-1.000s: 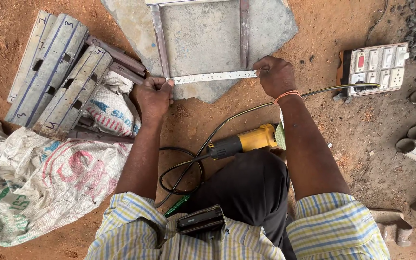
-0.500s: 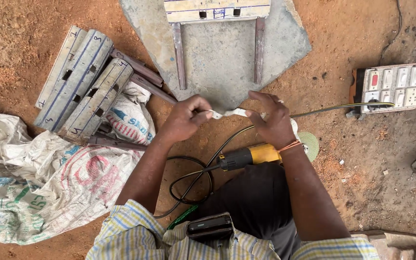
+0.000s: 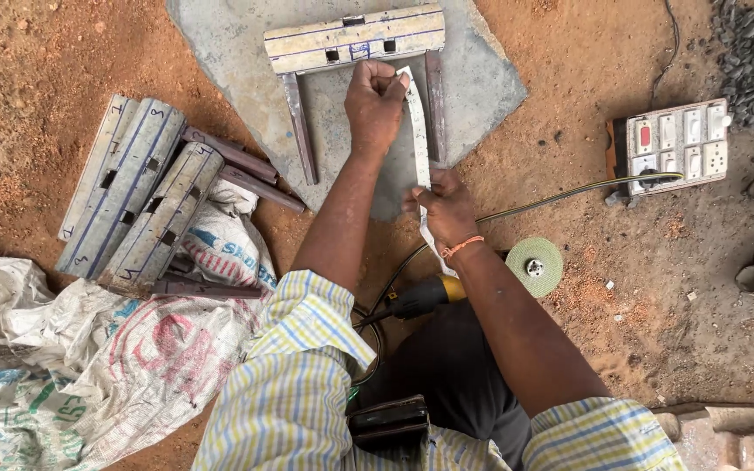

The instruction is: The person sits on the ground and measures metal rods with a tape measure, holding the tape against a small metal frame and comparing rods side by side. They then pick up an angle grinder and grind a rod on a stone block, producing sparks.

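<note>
Red dirt yard, grey stone slab (image 3: 490,87) up top.
Metal channel pieces (image 3: 137,196) lie off the slab's left edge; left hand (image 3: 375,106) and right hand (image 3: 445,206) pinch a steel ruler (image 3: 418,131) running lengthwise beside the frame's (image 3: 355,39) right leg, switchboard (image 3: 675,144) far right.

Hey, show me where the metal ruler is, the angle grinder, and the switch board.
Metal ruler (image 3: 418,131), head view, on its flat middle between the hands.
Angle grinder (image 3: 534,266), head view, on its green disc.
Switch board (image 3: 675,144), head view, on its white face.
</note>
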